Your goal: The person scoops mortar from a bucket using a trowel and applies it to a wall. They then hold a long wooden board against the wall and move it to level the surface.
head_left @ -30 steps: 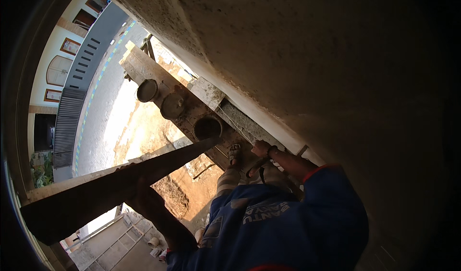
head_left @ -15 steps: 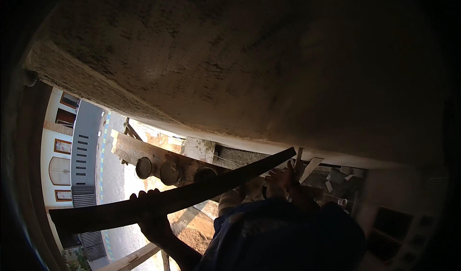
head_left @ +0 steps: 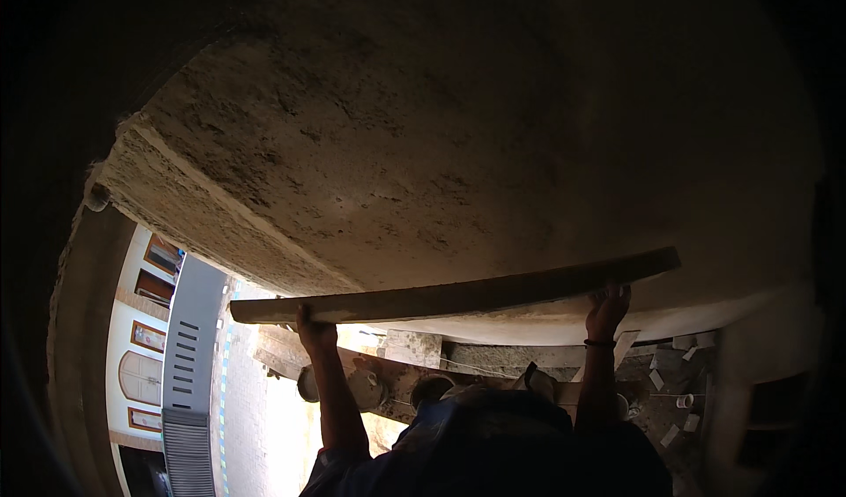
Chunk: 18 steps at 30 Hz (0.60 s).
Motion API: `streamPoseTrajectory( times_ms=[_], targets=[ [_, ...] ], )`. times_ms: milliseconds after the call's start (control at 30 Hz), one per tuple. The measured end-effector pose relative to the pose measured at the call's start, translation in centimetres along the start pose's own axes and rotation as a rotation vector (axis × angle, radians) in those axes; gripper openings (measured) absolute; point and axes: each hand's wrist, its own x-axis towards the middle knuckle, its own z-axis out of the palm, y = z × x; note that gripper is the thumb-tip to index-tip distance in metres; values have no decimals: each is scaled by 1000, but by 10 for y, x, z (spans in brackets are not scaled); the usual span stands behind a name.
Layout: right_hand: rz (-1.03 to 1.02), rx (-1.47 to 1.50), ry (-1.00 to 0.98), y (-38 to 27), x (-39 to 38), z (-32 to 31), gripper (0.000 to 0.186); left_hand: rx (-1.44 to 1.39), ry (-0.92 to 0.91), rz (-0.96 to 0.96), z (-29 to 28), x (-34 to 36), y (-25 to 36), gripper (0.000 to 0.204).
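A long, narrow straightedge (head_left: 449,296) spans the middle of the view, its right end slightly higher than its left. My left hand (head_left: 315,328) grips it from below, some way in from its left end, fingers curled round the edge. Closer to the other end, my right hand (head_left: 606,314) holds it in the same way. Both arms are stretched up and forward. Beyond the bar lies a rough plastered surface (head_left: 352,171), in shadow and pitted at the left. I cannot tell whether the bar touches it.
Below is a wooden plank (head_left: 273,353) carrying several round buckets (head_left: 366,389). Loose pale pieces (head_left: 656,380) and a white cup-like container (head_left: 685,401) lie on dark ground at the right. A grey wall with slots (head_left: 185,347) and a house front stand left beyond a bright paved strip.
Both hands have raised the straightedge toward the plastered surface and moved it right. It is less tilted now. My right hand has closed on its right part.
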Motion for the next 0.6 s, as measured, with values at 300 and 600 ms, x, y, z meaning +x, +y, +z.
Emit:
streamPoseTrajectory(
  times_ms=[300, 600],
  targets=[
    [-837, -397, -358, 8, -34, 124, 91, -11, 50, -101, 39, 168, 21, 44],
    [-1075, -1181, -259, -49, -19, 135, 58, 28, -33, -58, 65, 223, 1, 46]
  ],
)
